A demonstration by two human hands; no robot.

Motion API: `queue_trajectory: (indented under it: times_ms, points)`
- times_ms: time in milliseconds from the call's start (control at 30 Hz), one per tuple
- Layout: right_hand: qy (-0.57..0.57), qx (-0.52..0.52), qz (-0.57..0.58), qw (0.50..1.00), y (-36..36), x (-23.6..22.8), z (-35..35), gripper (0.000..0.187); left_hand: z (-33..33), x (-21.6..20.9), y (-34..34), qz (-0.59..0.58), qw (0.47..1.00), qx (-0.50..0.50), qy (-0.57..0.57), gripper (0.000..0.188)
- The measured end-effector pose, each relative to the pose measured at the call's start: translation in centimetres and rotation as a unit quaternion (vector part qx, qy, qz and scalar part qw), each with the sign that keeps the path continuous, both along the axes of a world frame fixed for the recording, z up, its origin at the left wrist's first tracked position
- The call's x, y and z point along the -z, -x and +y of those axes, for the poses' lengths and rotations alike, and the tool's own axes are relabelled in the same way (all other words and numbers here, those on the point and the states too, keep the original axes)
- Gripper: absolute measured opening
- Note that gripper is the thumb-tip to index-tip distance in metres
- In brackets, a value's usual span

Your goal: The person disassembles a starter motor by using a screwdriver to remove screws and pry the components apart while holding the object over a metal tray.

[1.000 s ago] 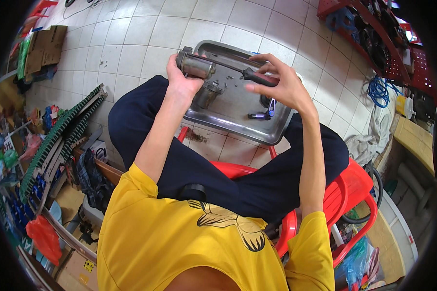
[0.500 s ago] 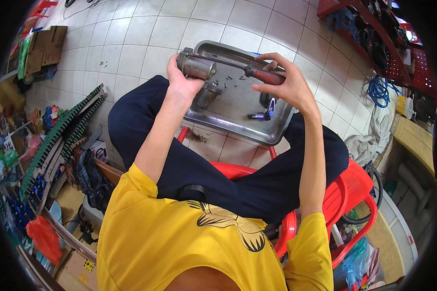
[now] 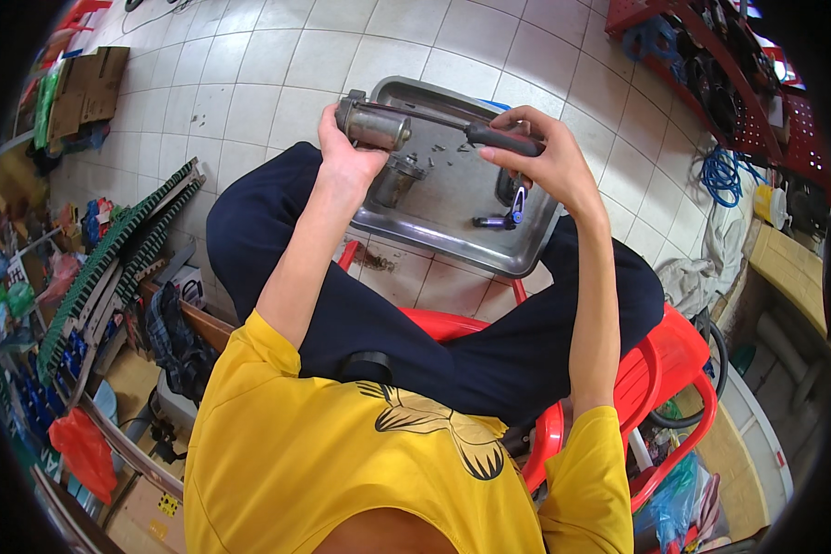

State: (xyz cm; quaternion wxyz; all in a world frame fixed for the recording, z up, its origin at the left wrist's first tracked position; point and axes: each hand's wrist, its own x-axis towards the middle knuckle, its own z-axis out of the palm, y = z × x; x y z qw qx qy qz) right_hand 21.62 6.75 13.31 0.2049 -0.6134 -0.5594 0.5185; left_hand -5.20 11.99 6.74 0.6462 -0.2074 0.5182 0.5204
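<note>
My left hand [image 3: 343,155] is wrapped round a small metal cylinder like an electric motor [image 3: 380,127], held on its side above the tray's far left part. In my right hand [image 3: 560,159] is a screwdriver [image 3: 508,140], its dark handle gripped between thumb and fingers. The long shaft runs left along the cylinder to its dark end cap; the tip is hidden there. Below the cylinder, a second dark metal part [image 3: 397,180] stands in the grey metal tray [image 3: 452,255]. Several screws [image 3: 439,148] lie scattered on the tray's bottom.
A purple-and-black tool [image 3: 500,221] lies in the tray's right part. The tray rests before my knees, over a red plastic stool [image 3: 434,323]. A red rack [image 3: 711,74] stands far right, near a coiled blue cable [image 3: 720,175]. Green-edged strips [image 3: 120,268] lean at left.
The screwdriver handle has turned about its axis, its dark side now showing instead of the red. My right fingers have shifted round it. My left hand and the motor stay nearly still.
</note>
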Motion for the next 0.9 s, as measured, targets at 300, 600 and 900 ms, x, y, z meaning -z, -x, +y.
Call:
queue_trajectory:
  times_ms: [300, 600, 900]
  points:
    - [-0.038, 0.035, 0.022, 0.998, 0.6, 0.6, -0.3, 0.05, 0.0, 1.1, 0.3, -0.022, 1.0, 0.013, -0.002, 0.038]
    - [0.136, 0.067, 0.056, 0.987, 0.1, -1.1, 1.2, 0.048, -0.1, -0.1, 0.0, -0.012, 0.999, 0.032, 0.0, 0.038]
    - [-0.044, 0.018, 0.027, 0.998, 0.3, 0.2, 0.1, 0.051, -0.1, 0.5, 0.0, -0.014, 1.0, 0.013, 0.003, 0.038]
